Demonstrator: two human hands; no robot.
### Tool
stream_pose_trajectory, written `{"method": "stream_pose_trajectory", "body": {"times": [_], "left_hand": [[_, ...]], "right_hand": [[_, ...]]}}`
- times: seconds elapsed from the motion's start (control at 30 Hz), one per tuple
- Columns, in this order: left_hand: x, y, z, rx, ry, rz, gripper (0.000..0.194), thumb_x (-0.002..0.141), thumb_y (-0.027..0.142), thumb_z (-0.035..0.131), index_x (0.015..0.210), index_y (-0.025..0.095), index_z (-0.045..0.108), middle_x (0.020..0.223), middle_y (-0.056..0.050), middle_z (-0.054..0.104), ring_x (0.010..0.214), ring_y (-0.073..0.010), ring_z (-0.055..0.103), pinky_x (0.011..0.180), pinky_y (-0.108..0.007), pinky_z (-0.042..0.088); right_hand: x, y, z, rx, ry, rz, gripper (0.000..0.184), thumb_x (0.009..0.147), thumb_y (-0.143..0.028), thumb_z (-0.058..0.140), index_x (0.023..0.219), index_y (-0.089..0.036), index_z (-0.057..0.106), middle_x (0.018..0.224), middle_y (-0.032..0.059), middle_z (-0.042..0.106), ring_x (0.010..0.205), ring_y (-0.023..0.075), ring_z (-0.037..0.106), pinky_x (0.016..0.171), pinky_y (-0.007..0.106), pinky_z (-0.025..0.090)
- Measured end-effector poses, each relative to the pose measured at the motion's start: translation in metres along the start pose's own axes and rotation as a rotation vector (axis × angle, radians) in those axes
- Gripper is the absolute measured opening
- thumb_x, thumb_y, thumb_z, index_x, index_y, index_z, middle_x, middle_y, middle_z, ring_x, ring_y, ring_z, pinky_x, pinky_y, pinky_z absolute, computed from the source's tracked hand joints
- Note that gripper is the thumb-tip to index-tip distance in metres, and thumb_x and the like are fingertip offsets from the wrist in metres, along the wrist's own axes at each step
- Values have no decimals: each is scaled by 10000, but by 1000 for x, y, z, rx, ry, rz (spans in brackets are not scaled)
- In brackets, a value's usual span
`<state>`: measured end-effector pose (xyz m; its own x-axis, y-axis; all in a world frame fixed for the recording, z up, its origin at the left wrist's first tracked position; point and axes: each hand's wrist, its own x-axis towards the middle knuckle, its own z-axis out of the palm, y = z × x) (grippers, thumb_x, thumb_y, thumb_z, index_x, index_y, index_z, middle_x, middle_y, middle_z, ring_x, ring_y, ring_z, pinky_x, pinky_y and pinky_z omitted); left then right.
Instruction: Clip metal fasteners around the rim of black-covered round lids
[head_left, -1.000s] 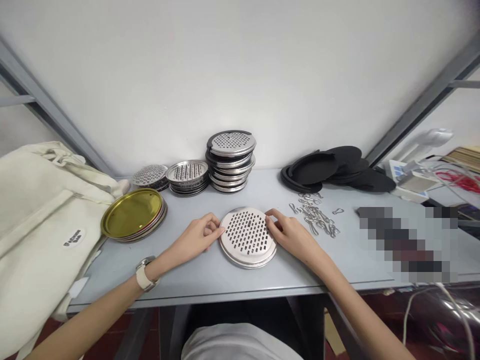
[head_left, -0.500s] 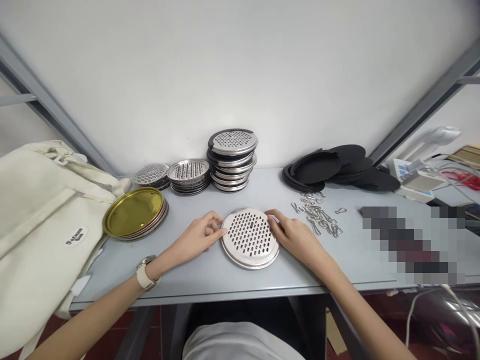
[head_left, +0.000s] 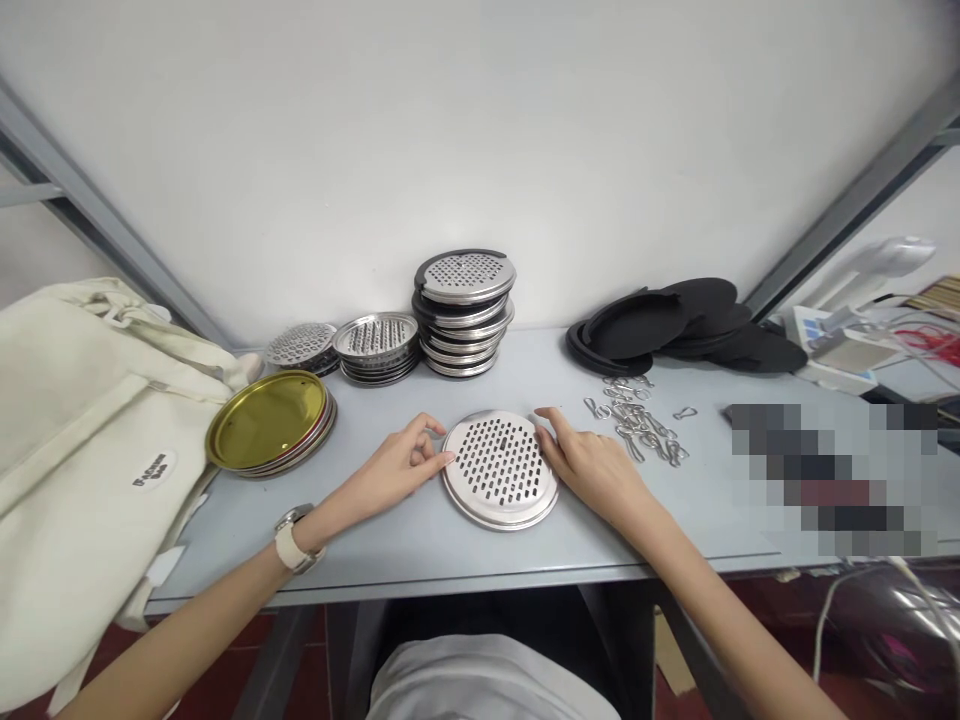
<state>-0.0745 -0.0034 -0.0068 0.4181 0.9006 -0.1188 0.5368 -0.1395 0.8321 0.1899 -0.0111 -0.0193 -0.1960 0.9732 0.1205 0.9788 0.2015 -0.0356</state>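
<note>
A round perforated metal disc (head_left: 499,470) lies flat on the grey table (head_left: 420,540) near the front edge. My left hand (head_left: 394,468) is at its left rim, fingers curled, with the thumb tip and a fingertip pinched against the edge. My right hand (head_left: 589,468) rests on the table at the disc's right rim, fingers stretched out and slightly apart, their tips touching the edge. A pale watch (head_left: 291,545) is on my left wrist.
Behind the disc stand a tall stack of perforated discs (head_left: 463,310) and two lower stacks (head_left: 375,345), (head_left: 301,346). Gold-coloured lids (head_left: 267,432) lie left beside a cream bag (head_left: 82,450). Black round pads (head_left: 660,325) and small metal clips (head_left: 637,420) lie right.
The disc stays in place between my hands. My right fingers have straightened out along the rim; the left hand has barely moved.
</note>
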Motion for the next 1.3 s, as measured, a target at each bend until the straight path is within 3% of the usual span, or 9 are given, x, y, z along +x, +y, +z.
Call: {"method": "stream_pose_trajectory", "body": {"times": [0.27, 0.53, 0.8, 0.9, 1.03, 1.13, 1.23, 1.27, 1.3], "left_hand": [[3, -4, -1, -23, -9, -71, 388, 829, 533, 546, 957, 166, 549, 687, 14, 603, 398, -47, 448, 368, -156, 330], [7, 6, -3, -169, -101, -211, 460, 760, 567, 608, 802, 110, 588, 541, -7, 613, 285, -39, 396, 282, -146, 272], [7, 2, -3, -264, -46, -164, 392, 765, 510, 637, 831, 156, 481, 480, 33, 581, 269, -35, 347, 279, -130, 216], [7, 3, -6, -335, -9, -146, 399, 750, 474, 672, 910, 169, 468, 564, 43, 577, 331, -30, 377, 305, -119, 213], [4, 12, -11, -359, 124, -24, 409, 779, 404, 671, 1045, 200, 436, 707, 42, 568, 456, -26, 439, 405, -118, 323], [-3, 18, -15, -277, 316, 163, 362, 811, 353, 643, 1057, 212, 418, 717, 56, 533, 471, -21, 438, 445, -127, 363], [-12, 17, -16, -15, 572, 386, 346, 802, 283, 651, 1065, 211, 438, 831, 13, 603, 487, -20, 473, 460, -134, 394], [-15, 14, -16, 121, 611, 472, 334, 796, 262, 655, 1062, 204, 462, 838, -4, 632, 486, -29, 496, 443, -135, 392], [-18, 11, -15, 285, 575, 558, 284, 796, 243, 654, 1034, 199, 505, 797, -7, 656, 494, -44, 529, 457, -144, 419]], "right_hand": [[-2, -1, -1, 0, 14, 7, 306, 996, -334, 315, 1233, -175, 425, 638, 29, 700, 578, 235, 679, 461, 253, 232], [-4, -3, -4, 203, 43, -63, 295, 986, -274, 300, 1223, -152, 427, 623, 28, 669, 555, 216, 654, 502, 245, 357], [-6, -2, -3, 338, 33, -71, 305, 978, -274, 266, 1217, -170, 425, 640, 22, 643, 580, 217, 647, 536, 252, 391], [-8, -3, -4, 367, 28, -86, 298, 972, -256, 267, 1216, -181, 421, 650, 15, 628, 586, 217, 639, 545, 257, 393], [-10, -5, -7, 445, 38, -104, 305, 975, -273, 254, 1226, -186, 404, 662, 9, 608, 584, 204, 620, 542, 254, 401], [-10, -3, -7, 478, 101, -83, 323, 974, -284, 250, 1243, -171, 390, 636, 0, 582, 577, 202, 606, 548, 257, 410], [-10, -1, -5, 502, 169, -56, 335, 972, -288, 254, 1247, -158, 393, 613, -9, 555, 565, 199, 594, 561, 263, 422], [-10, -1, -4, 509, 180, -55, 337, 970, -288, 257, 1249, -156, 394, 611, -10, 551, 561, 197, 591, 564, 265, 425], [-10, 0, -3, 516, 183, -59, 341, 969, -288, 260, 1253, -153, 392, 614, -9, 551, 560, 197, 590, 567, 266, 427]]}}
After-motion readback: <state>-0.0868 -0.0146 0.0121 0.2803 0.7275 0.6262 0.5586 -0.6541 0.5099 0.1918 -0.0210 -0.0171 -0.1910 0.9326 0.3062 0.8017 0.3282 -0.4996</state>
